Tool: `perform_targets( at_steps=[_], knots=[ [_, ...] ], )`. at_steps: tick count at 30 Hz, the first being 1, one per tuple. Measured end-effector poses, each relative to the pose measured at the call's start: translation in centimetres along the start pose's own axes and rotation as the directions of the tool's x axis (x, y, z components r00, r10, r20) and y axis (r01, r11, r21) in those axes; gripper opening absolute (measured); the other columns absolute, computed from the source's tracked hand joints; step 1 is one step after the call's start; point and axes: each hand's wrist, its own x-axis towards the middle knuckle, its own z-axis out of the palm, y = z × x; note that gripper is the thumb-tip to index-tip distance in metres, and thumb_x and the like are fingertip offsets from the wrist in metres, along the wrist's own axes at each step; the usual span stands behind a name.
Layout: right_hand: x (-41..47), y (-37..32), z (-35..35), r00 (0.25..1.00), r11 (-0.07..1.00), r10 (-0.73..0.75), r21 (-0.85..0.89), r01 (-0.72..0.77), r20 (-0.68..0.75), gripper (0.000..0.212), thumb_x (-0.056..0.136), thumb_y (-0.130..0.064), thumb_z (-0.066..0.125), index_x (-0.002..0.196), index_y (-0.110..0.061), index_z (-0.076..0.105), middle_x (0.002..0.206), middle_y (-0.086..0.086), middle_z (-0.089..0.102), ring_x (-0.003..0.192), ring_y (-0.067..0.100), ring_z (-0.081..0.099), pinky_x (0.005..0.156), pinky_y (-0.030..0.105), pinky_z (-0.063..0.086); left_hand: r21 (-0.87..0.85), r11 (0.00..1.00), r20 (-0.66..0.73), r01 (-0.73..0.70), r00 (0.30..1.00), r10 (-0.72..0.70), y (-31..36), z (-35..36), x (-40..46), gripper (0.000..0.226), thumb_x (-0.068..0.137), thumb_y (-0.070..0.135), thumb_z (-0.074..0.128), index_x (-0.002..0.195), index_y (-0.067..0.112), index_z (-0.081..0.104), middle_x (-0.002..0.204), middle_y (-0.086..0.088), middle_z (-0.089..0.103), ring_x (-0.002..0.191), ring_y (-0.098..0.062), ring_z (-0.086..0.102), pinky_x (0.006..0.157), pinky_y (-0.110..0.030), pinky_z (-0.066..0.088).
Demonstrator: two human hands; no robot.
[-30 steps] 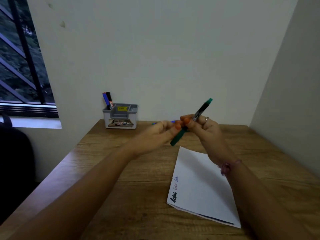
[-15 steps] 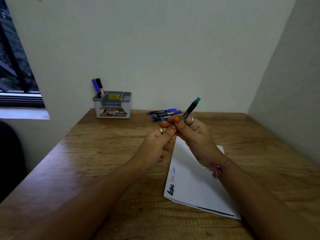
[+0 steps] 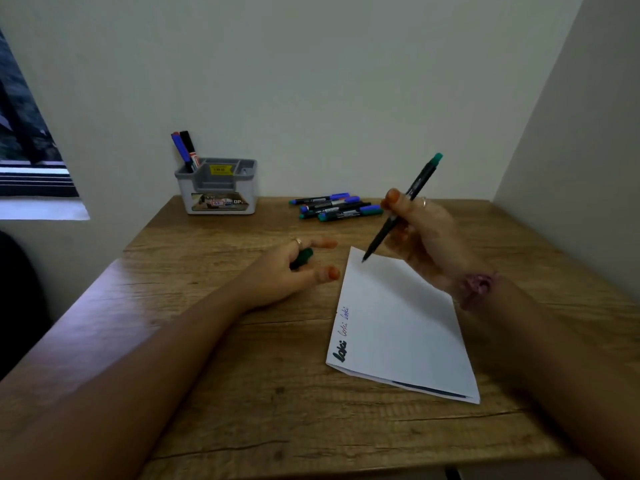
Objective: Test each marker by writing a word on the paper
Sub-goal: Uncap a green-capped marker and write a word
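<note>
Against the wall grey organizer (image 3: 217, 187) holding two markers (image 3: 185, 149), right hand (image 3: 420, 237) fingers gripping green marker (image 3: 403, 206), left hand (image 3: 294, 268) pinching cap (image 3: 302, 258).

Wooden tabletop (image 3: 242, 393), grain running side to side, set into corner of pale walls (image 3: 329, 81). Grey plastic organizer (image 3: 217, 188) at back left of tabletop, against wall, yellow label on inner divider, printed sticker on front face. Window (image 3: 24, 143) at far left with dark bars, white sill (image 3: 41, 209) beneath. Dark blurred shape (image 3: 17, 289) at left edge, unidentifiable.
</note>
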Motion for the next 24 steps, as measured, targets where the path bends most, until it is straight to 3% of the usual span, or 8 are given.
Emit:
perform_targets(
  at_steps=[3,5,7,10,12,15,20,24],
  knots=[
    [-0.1,1.4,-1.0,0.965,0.985,0.085,-0.166,-0.044,0.249,0.018,0.079,-0.017,0.070,0.067,-0.016,0.057,0.056,-0.004,0.054,0.048,0.009,0.050,0.048,0.019,0.045,0.236,0.968,0.121,-0.088,0.991,0.061,0.0,0.5,1.0,0.048,0.077,0.058,0.060,0.122,0.052,0.047,0.074,0.014,0.055,0.066,0.001,0.050,0.060,-0.018,0.035],
    [-0.1,1.9,-1.3,0.930,0.969,0.151,-0.237,-0.072,0.335,0.007,0.081,-0.021,0.063,0.079,-0.015,0.063,0.060,0.001,0.059,0.049,0.013,0.056,0.047,0.021,0.048,0.395,0.910,0.193,-0.124,0.980,0.050,0.1,0.8,1.6,0.049,0.079,0.059,0.057,0.125,0.044,0.050,0.069,0.011,0.049,0.063,-0.003,0.044,0.057,-0.020,0.029],
    [0.0,2.3,-1.5,0.908,0.950,0.224,-0.286,-0.123,0.354,0.022,0.087,-0.026,0.051,0.097,-0.014,0.066,0.070,0.005,0.068,0.059,0.018,0.065,0.050,0.021,0.051,0.460,0.880,0.213,-0.123,0.977,0.025,-0.4,0.9,2.0,0.058,0.073,0.070,0.055,0.118,0.033,0.060,0.070,0.002,0.053,0.062,-0.006,0.043,0.056,-0.022,0.030],
    [0.3,3.0,-1.7,0.856,0.926,0.327,-0.319,-0.204,0.401,0.033,0.089,-0.032,0.042,0.101,-0.011,0.065,0.086,0.006,0.074,0.079,0.020,0.071,0.061,0.022,0.055,0.442,0.892,0.257,-0.094,0.966,-0.025,-0.6,0.5,2.1,0.048,0.077,0.061,0.059,0.113,0.030,0.062,0.065,0.006,0.047,0.058,-0.006,0.041,0.055,-0.020,0.029],
    [0.8,3.1,-1.7,0.823,0.914,0.353,-0.353,-0.201,0.445,0.023,0.085,-0.027,0.050,0.096,-0.014,0.066,0.086,0.004,0.074,0.081,0.019,0.070,0.064,0.022,0.055,0.407,0.907,0.279,-0.106,0.960,-0.013,-0.6,0.3,2.2,0.033,0.084,0.051,0.056,0.114,0.038,0.059,0.071,0.007,0.052,0.063,-0.004,0.045,0.057,-0.018,0.030],
    [1.7,3.3,-1.6,0.830,0.925,0.291,-0.362,-0.117,0.476,0.013,0.077,-0.008,0.061,0.086,-0.014,0.067,0.075,0.005,0.070,0.069,0.017,0.068,0.060,0.022,0.054,0.412,0.900,0.278,-0.140,0.960,0.022,-0.8,0.1,2.3,0.029,0.089,0.043,0.052,0.118,0.041,0.057,0.075,0.006,0.056,0.066,-0.005,0.045,0.058,-0.016,0.030],
    [1.6,5.4,-0.7,0.877,0.902,0.159,-0.427,0.058,0.454,0.012,0.075,0.002,0.053,0.077,-0.007,0.061,0.064,0.012,0.063,0.047,0.010,0.057,0.048,0.018,0.048,0.379,0.912,0.290,-0.160,0.956,0.048,-1.2,0.0,2.4,0.026,0.087,0.043,0.054,0.113,0.047,0.054,0.085,-0.004,0.067,0.070,-0.014,0.053,0.062,-0.021,0.036],
    [1.3,6.3,-0.8,0.889,0.889,0.131,-0.449,0.091,0.439,0.011,0.075,0.000,0.053,0.074,-0.010,0.055,0.060,-0.007,0.063,0.047,0.003,0.055,0.045,0.017,0.045,0.374,0.918,0.253,-0.135,0.967,0.039,-1.2,0.1,2.5,0.033,0.084,0.046,0.055,0.116,0.038,0.061,0.069,0.003,0.059,0.059,-0.007,0.045,0.053,-0.014,0.030]
  ],
)
